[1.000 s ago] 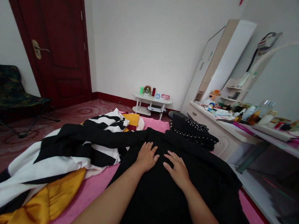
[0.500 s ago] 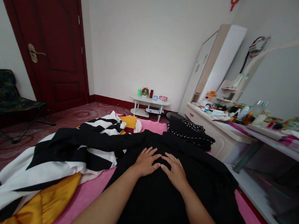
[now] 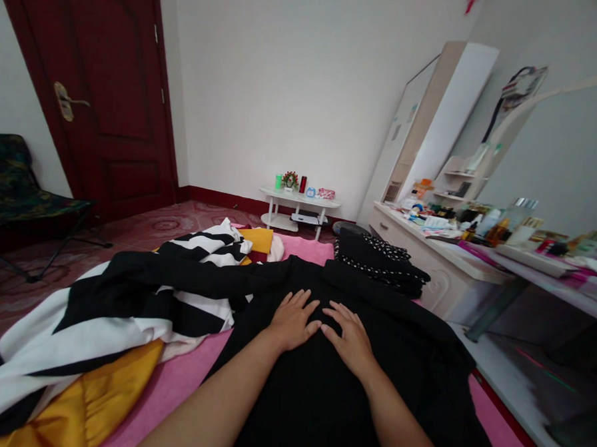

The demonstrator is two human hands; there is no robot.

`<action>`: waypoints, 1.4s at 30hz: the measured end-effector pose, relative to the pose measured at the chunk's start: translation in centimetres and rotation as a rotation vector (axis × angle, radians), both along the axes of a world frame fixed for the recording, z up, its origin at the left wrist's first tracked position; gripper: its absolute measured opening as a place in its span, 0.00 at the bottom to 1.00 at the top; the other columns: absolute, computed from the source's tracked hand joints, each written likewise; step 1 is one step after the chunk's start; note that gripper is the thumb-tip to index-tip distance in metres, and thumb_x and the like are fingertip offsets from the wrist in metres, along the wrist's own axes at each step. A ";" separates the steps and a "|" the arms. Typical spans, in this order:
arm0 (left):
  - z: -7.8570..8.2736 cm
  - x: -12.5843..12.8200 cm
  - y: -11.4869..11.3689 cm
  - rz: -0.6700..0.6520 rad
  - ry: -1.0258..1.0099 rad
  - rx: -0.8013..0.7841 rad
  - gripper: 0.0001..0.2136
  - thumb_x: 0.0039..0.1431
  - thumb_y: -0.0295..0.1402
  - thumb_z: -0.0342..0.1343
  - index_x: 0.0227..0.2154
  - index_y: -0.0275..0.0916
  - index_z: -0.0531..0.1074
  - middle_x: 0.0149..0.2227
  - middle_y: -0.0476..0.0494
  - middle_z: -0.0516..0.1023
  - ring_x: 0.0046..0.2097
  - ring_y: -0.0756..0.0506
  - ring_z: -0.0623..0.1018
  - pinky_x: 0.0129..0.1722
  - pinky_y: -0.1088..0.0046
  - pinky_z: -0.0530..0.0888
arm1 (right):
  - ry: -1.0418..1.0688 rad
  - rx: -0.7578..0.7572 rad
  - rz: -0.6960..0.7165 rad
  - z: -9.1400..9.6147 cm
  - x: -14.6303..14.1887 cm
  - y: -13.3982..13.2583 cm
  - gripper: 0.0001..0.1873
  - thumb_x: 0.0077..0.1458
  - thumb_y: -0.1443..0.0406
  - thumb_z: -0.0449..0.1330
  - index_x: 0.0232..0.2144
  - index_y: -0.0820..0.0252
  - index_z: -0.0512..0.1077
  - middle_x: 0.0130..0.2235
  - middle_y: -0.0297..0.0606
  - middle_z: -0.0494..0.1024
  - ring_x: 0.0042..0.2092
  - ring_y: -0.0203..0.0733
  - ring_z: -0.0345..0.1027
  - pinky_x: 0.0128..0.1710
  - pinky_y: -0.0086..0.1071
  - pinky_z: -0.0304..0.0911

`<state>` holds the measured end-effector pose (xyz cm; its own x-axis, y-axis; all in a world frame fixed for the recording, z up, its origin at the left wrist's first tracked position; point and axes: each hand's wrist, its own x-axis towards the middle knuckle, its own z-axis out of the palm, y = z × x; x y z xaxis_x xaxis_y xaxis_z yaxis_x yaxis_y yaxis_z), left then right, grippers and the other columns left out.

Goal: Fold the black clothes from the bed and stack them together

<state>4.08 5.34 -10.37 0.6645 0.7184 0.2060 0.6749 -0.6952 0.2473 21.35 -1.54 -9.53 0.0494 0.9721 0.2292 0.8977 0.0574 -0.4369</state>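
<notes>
A large black garment (image 3: 395,382) lies spread over the pink bed cover (image 3: 180,384) in front of me. My left hand (image 3: 291,318) lies flat on it, fingers stretched out and apart. My right hand (image 3: 350,338) rests flat beside it, fingers spread, the fingertips of both hands almost touching. Neither hand holds anything. A long black sleeve (image 3: 175,277) of the garment runs off to the left over a black-and-white striped cloth (image 3: 123,314).
A yellow cloth (image 3: 89,402) lies under the striped one at the left. A black dotted garment (image 3: 381,258) sits folded at the far end. A cluttered dresser (image 3: 457,252) stands on the right, a small white table (image 3: 299,207) by the wall, a red door (image 3: 100,86) and folding chair (image 3: 15,188) on the left.
Both hands have stayed flat on the black garment and drawn slightly closer together. The view has shifted a little.
</notes>
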 end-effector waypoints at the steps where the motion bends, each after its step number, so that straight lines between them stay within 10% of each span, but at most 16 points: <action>1: 0.0 0.0 0.0 -0.001 0.000 -0.001 0.27 0.64 0.50 0.38 0.62 0.45 0.56 0.67 0.43 0.51 0.67 0.40 0.51 0.64 0.56 0.48 | 0.001 0.003 0.002 0.0 0.0 0.0 0.21 0.57 0.56 0.53 0.52 0.50 0.70 0.62 0.34 0.62 0.65 0.45 0.49 0.64 0.47 0.40; 26: 0.9 -0.4 -2.1 0.074 0.063 -0.052 0.27 0.66 0.46 0.36 0.63 0.39 0.54 0.67 0.40 0.47 0.68 0.40 0.47 0.64 0.54 0.49 | -0.331 -0.255 -0.092 -0.2 -2.0 0.2 0.30 0.63 0.50 0.39 0.65 0.48 0.48 0.69 0.33 0.41 0.68 0.51 0.32 0.63 0.54 0.34; 33: 3.2 -6.6 -6.5 -0.118 0.147 -0.195 0.30 0.61 0.45 0.46 0.63 0.37 0.54 0.67 0.38 0.46 0.67 0.39 0.49 0.64 0.58 0.53 | -0.355 -0.239 -0.130 -0.9 -2.6 -1.6 0.33 0.62 0.48 0.39 0.65 0.52 0.48 0.68 0.38 0.42 0.68 0.53 0.31 0.63 0.54 0.35; 37: 6.5 -11.5 -7.2 -0.235 0.089 -0.179 0.17 0.57 0.37 0.53 0.50 0.44 0.72 0.56 0.45 0.70 0.56 0.43 0.70 0.55 0.69 0.67 | -0.364 -0.197 -0.134 -1.2 -2.7 -2.5 0.34 0.61 0.47 0.39 0.65 0.52 0.50 0.68 0.38 0.44 0.68 0.53 0.33 0.63 0.54 0.37; 42: 12.4 -19.4 -5.7 0.203 -0.113 0.306 0.11 0.59 0.33 0.47 0.39 0.42 0.75 0.45 0.43 0.75 0.49 0.42 0.72 0.52 0.65 0.68 | -0.355 -0.167 -0.133 -1.2 -2.7 -2.7 0.34 0.61 0.46 0.39 0.65 0.51 0.51 0.68 0.37 0.46 0.68 0.53 0.35 0.63 0.53 0.38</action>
